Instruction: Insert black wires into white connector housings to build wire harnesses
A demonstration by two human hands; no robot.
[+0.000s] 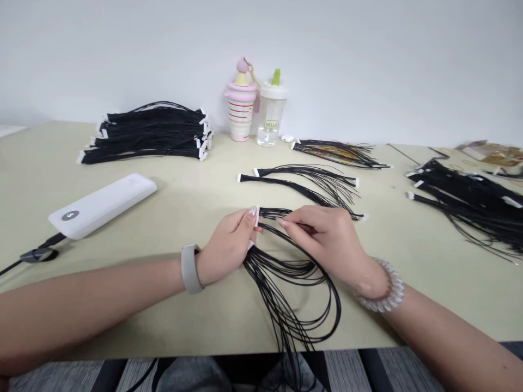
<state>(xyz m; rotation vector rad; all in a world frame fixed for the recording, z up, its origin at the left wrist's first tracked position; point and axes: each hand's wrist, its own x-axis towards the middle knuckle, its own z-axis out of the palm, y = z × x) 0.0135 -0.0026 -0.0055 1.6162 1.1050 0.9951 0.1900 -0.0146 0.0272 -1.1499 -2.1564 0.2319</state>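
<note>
A person's left hand (pixel 226 245) pinches the white connector (pixel 256 216) at one end of a black wire bundle (pixel 286 283) between thumb and fingers; the right hand (pixel 327 239) pinches wires close beside it, narrow and fingertips together, while the long strands loop down over the edge of the table (pixel 41 179). 2 loose wire harnesses (pixel 310 182) lie just ahead of the hands; a pile of harnesses (pixel 149 133) sits back left and another pile (pixel 469 201) at right, with a white power bank (pixel 102 207) at left and a pink cup (pixel 241 103) beside a clear bottle (pixel 270 109) at the back.
</note>
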